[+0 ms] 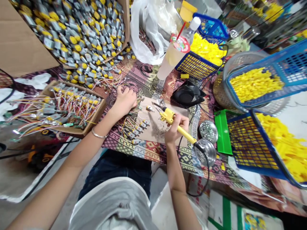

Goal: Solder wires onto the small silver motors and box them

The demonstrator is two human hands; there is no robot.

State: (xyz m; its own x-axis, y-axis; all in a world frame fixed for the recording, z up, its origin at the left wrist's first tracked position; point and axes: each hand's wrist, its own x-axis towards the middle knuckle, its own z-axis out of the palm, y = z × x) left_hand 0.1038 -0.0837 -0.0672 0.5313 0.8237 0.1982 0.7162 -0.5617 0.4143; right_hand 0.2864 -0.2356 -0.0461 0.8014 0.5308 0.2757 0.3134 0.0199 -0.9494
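Note:
My right hand is wrapped round a yellow soldering iron, its tip pointing up and left over a cardboard sheet. Just left of the tip, apart from it, lies a small motor with a yellow end. My left hand reaches into a heap of thin wires beyond the sheet, fingers bent down and closed on wires; the fingertips are partly hidden. Several wired motors lie in a row at the sheet's near left edge. Dark specks are scattered on the sheet.
A small carton of wired motors stands left, a large box of loose motors behind it. A drink cup, a black fan, metal dishes and blue baskets of yellow parts line the right. The iron's cord hangs over the front edge.

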